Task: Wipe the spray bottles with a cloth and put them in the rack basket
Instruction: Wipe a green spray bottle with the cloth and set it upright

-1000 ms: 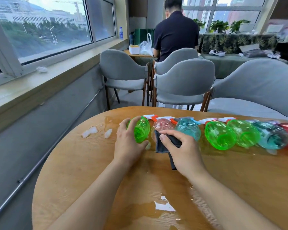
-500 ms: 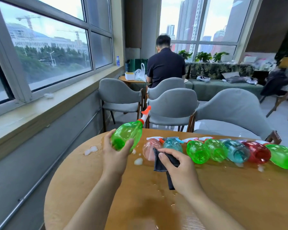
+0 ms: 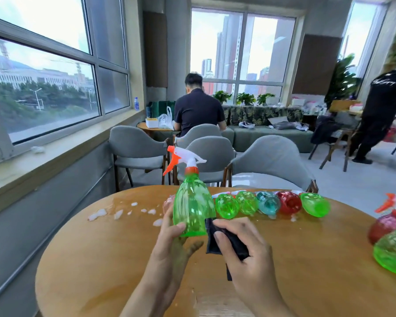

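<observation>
My left hand (image 3: 173, 245) grips the base of a green spray bottle (image 3: 193, 207) and holds it upright above the round wooden table (image 3: 101, 259); its white and orange trigger head points left. My right hand (image 3: 242, 250) holds a dark cloth (image 3: 215, 239) against the bottle's lower right side. Behind them a row of several bottles lies on the table: green (image 3: 226, 205), green (image 3: 247, 202), teal (image 3: 268, 203), red (image 3: 289, 201), green (image 3: 315, 204). A pink bottle (image 3: 167, 203) peeks out behind the held one. No rack basket is in view.
Two more bottles, red (image 3: 385, 226) and green (image 3: 392, 251), lie at the table's right edge. White foam blobs (image 3: 101, 212) and wet patches mark the table's left part. Grey chairs (image 3: 215, 156) stand behind the table. One person sits at a far table; another stands at the far right.
My left hand lifted the green bottle off the table's row and turned it upright. My right hand brought the cloth up against it. The camera tilted upward.
</observation>
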